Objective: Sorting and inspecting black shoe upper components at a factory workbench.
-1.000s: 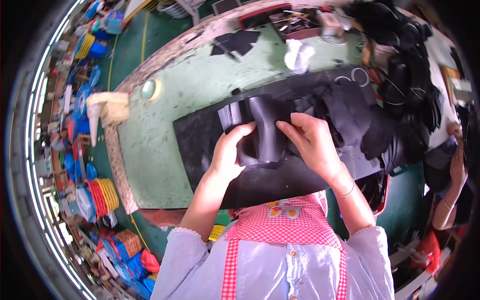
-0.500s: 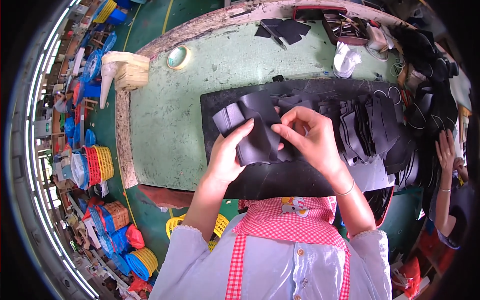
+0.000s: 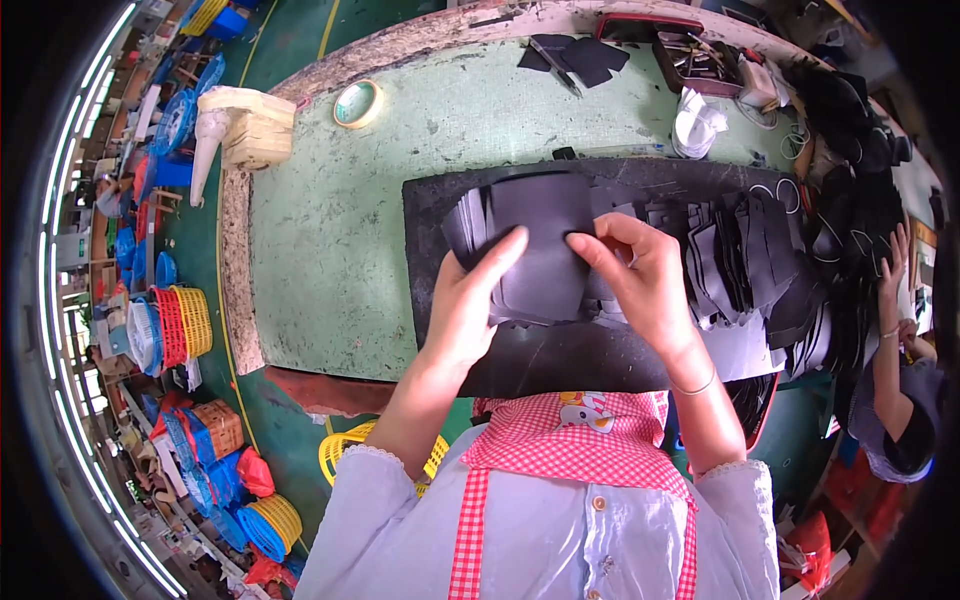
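A stack of black leather-like pieces [image 3: 545,240] is held up over a black mat [image 3: 560,360]. My left hand [image 3: 470,300] is closed round the stack's left part, thumb lying across the top piece. My right hand [image 3: 640,270] pinches the right edge of the top piece between thumb and fingers. At the upper left of the stack the edges of several pieces fan out. Beyond my right hand, rows of similar black cut pieces [image 3: 735,250] overlap on the mat. The fingers under the stack are hidden.
The mat lies on a worn green worktable [image 3: 320,260]. A tape roll [image 3: 358,104], a wooden block with a horn-shaped piece [image 3: 255,130], a tool box [image 3: 700,65] and a white roll [image 3: 695,125] stand around it. At right, a co-worker's arm [image 3: 888,310] reaches up beside hanging black material.
The top piece, folded or curled before, now lies flatter across the stack. My left thumb has shifted onto it, and my right hand has moved slightly right.
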The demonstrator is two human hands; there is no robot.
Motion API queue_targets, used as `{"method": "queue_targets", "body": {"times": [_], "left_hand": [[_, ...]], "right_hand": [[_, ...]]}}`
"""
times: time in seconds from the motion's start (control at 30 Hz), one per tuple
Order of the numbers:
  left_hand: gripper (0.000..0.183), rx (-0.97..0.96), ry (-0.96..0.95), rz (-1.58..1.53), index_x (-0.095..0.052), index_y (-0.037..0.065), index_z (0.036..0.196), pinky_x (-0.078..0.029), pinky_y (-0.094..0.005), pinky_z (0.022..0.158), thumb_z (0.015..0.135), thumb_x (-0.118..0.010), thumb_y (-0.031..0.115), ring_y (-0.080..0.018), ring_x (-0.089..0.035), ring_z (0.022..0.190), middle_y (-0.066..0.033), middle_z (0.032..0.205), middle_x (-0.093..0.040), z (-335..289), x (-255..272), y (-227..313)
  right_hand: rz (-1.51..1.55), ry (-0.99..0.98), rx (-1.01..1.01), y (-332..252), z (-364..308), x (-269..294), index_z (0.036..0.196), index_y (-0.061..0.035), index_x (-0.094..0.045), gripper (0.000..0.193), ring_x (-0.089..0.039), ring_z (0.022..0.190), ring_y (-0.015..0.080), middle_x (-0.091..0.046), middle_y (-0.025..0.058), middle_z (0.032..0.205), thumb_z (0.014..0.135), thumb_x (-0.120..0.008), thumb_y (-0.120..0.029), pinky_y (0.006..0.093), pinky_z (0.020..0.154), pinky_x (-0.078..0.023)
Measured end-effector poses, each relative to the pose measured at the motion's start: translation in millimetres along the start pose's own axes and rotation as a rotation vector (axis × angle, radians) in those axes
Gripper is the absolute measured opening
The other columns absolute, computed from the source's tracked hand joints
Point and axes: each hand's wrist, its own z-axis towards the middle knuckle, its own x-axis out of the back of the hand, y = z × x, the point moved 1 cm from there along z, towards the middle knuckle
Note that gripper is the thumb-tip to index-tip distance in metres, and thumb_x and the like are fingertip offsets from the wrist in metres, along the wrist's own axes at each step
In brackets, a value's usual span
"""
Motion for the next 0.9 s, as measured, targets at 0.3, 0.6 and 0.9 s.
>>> {"method": "queue_targets", "body": {"times": [0.3,0.6,0.9], "left_hand": [[0.028,-0.040,0.122,-0.009,-0.064,0.000,0.114,-0.057,-0.0321,0.073,0.091,-0.069,0.014,-0.0187,-0.070,0.089,-0.0108,0.104,-0.069,-1,26,-2],[0.031,-0.023,0.127,-0.004,-0.062,0.001,0.117,-0.056,-0.0331,0.078,0.091,-0.069,0.016,-0.0198,-0.069,0.091,-0.0097,0.103,-0.068,-8,2,-13],[0.031,-0.111,0.187,-0.018,-0.062,-0.001,0.116,-0.057,-0.0318,0.074,0.091,-0.068,0.017,-0.0188,-0.070,0.090,-0.0109,0.104,-0.068,-8,19,3]], "right_hand": [[-0.106,-0.099,-0.137,16,-4,18,0.088,0.0043,-0.061,0.018,-0.042,0.060,0.0084,-0.049,0.0075,0.063,0.088,-0.069,-0.011,0.0272,0.056,-0.039],[-0.262,-0.010,0.038,-4,-5,-4,0.082,-0.0008,-0.061,0.027,-0.052,0.056,0.0238,-0.052,0.0130,0.066,0.083,-0.076,-0.023,0.0362,0.055,-0.041],[-0.461,0.198,0.260,2,1,5,0.094,-0.0017,-0.061,0.034,-0.061,0.078,0.0271,-0.061,0.0107,0.083,0.079,-0.079,-0.026,0.0377,0.071,-0.047]]}}
